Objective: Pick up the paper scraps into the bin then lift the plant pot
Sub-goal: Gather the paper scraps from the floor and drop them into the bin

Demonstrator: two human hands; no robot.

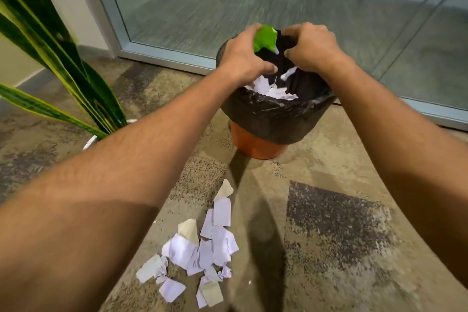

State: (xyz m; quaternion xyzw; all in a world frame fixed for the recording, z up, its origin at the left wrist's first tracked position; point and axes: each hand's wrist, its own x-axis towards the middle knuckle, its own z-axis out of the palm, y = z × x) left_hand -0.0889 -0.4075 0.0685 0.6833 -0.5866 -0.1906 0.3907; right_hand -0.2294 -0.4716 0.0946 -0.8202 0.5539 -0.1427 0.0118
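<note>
- Both hands hover over the bin (274, 119): left hand (241, 58) clutches a green paper scrap (264, 37); right hand (310, 45) curls loosely, seemingly gripping nothing.
- Plant pot (91, 142) waits at left, untouched.
- Binning step underway; white paper scraps (200, 251) on the carpet (336, 223) need gathering next.

Both bare forearms reach forward and converge, hands close together but apart. The left hand (241, 57) is curled, palm down, its grip closed with thumb pointing right. The right hand (310, 47) is likewise curled, fingers bent downward, knuckles up.
</note>
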